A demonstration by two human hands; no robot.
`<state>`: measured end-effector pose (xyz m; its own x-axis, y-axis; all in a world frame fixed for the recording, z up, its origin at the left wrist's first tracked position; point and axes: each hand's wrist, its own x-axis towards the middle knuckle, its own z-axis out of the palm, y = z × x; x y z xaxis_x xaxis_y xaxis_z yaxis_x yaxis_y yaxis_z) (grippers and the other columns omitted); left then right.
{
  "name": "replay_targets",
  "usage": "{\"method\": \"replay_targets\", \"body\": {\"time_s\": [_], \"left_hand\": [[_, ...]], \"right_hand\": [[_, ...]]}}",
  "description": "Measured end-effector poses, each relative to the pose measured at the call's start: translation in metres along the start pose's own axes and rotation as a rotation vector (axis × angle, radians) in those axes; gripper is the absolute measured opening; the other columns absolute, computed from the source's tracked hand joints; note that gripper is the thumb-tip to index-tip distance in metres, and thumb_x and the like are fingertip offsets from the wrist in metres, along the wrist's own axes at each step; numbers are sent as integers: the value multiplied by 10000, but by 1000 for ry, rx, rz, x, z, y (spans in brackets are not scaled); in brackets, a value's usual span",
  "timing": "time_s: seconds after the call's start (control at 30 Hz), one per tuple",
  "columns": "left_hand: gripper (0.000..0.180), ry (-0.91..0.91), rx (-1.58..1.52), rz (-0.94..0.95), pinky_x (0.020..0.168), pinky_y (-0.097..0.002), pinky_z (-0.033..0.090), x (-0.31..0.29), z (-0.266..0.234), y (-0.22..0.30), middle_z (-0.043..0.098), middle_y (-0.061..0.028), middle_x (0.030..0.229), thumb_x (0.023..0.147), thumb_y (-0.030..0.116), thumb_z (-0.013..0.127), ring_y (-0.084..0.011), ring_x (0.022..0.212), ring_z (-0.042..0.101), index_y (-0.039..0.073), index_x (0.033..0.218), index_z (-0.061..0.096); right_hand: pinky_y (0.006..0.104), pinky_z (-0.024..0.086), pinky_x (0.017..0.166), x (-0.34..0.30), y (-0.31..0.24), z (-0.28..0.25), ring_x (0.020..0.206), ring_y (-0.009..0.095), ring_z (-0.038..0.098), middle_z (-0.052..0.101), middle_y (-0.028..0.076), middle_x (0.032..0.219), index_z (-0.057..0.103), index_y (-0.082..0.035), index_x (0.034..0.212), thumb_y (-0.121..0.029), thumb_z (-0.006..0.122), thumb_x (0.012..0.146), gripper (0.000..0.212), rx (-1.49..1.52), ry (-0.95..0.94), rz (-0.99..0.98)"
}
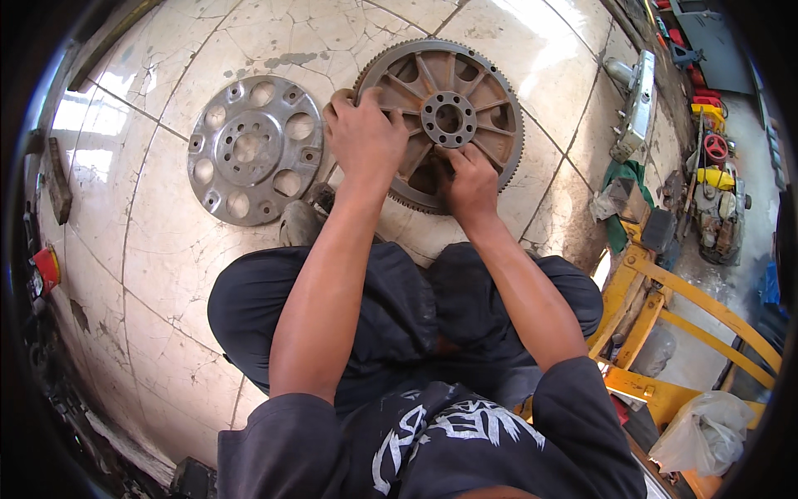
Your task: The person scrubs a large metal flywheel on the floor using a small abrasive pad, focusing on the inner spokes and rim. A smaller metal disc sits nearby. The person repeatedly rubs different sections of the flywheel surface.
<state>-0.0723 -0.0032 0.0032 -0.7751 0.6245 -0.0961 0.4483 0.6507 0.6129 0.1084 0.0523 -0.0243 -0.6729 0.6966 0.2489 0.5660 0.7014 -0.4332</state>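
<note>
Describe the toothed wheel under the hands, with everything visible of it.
The toothed wheel is round and looks like metal: a greyish rim edged with fine teeth, a rusty-brown face with raised ribs, and a grey hub with small holes ringing a larger central opening. It lies face up on the tiled floor; whether anything props it is hidden. The left hand touches its left edge; the right hand is at its lower part, just below the hub.

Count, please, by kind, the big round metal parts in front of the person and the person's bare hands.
Rust-brown and grey spoked metal wheel with toothed rim: 1
Flat silver-grey metal disc with round holes: 1
Bare hands, left hand and right hand: 2
Total: 4
</note>
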Motion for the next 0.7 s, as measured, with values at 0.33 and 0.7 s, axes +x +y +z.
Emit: {"method": "replay_targets", "body": {"time_s": [0.33,0.7], "left_hand": [[879,-197,-40,-184,1151,-557,446,5,11,-8,425,-368,1551,959,340,738,-515,1463,440,35,1647,284],[912,-260,-36,-218,1201,-663,334,5,13,-7,374,-350,1613,1003,401,671,-471,1529,377,28,1685,194]], "right_hand": [[472,550,743,2,3,6,830,373,675,649,153,891,801,-51,1076,5,719,827,267,51,62,-23],[459,556,794,-9,-6,8,870,352,680,630,121,846,810,-54,1033,-3,757,794,250,137,-13,-24]]}}
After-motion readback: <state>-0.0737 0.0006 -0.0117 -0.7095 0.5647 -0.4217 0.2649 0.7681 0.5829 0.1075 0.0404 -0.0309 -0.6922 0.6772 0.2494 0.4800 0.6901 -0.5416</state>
